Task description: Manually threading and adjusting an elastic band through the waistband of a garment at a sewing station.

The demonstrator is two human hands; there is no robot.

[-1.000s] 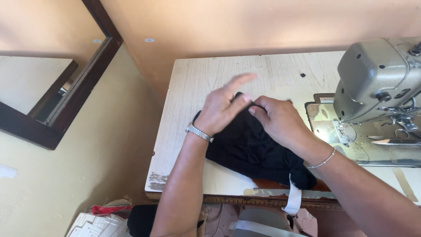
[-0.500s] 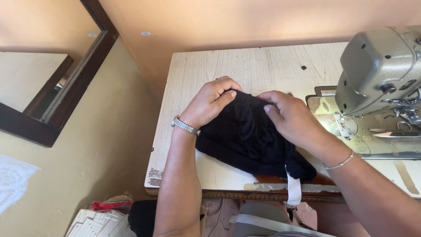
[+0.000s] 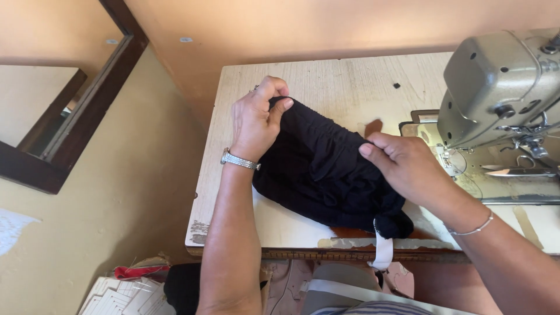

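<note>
Holding the black garment at two ends, the person has it spread on the pale wooden table. The left hand is closed in a pinch on the far left corner of the cloth, thumb pressed against the curled fingers, and the fabric comes out of this pinch toward the right and toward the body. The right hand lies on the other end; its fingers seem to press or pinch the upper edge there, but the view does not show clearly whether cloth is really between them. The long axis of the garment runs in a slant from the left grip down to the right one, so each hand has one end and the bulk lies between them. Beyond the right hand, on the side away from the left grip, stands the grey sewing machine, much nearer to this hand. A white strip hangs over the near table edge, below the right hand.
</note>
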